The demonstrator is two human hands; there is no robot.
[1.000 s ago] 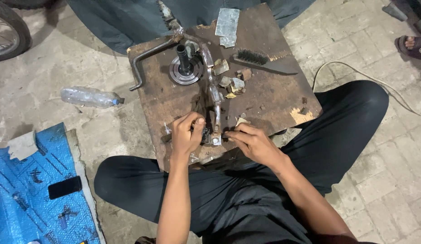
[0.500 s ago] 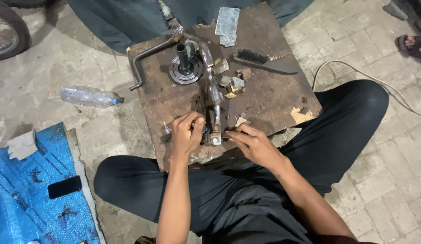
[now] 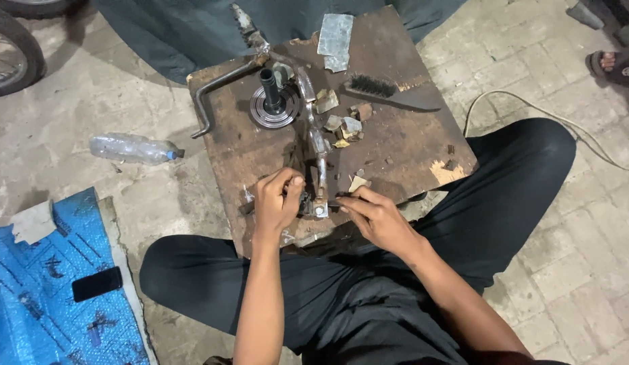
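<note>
Both hands work the near end of the metal arm (image 3: 319, 172): left hand (image 3: 275, 201) pinches a small fitting, right hand (image 3: 374, 217) pinches a thin tool against it; steady bracing comes next.

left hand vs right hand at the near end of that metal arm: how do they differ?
The left hand is curled, thumb and fingers closed around the near end of the metal arm; the right hand lies flatter, fingers stretched toward that end. The left comes in straight from below, the right slantwise. Both are bare, over the wooden board.

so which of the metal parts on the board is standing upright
The round flanged hub with the dark shaft rising from its centre, at the board's far left. The bent crank rod and long metal arm lie flat.
</note>
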